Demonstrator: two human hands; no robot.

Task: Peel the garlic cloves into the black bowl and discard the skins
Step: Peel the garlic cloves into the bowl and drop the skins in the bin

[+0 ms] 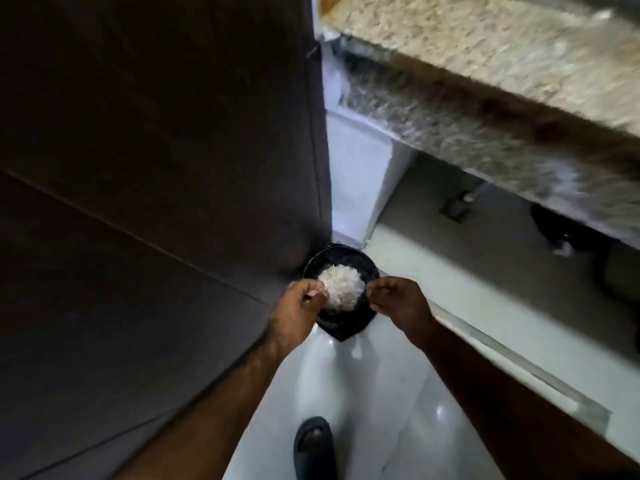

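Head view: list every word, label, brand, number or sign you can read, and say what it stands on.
None: no readable text anywhere in this view.
The black bowl, the pale skins in it, the granite counter, the dark cabinet door and the sandal show no lettering; the counter is motion-blurred.

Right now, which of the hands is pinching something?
The left hand: its fingers pinch a thin strip at the black container's left rim. The right hand, over the right rim, shows nothing between its curled fingers.
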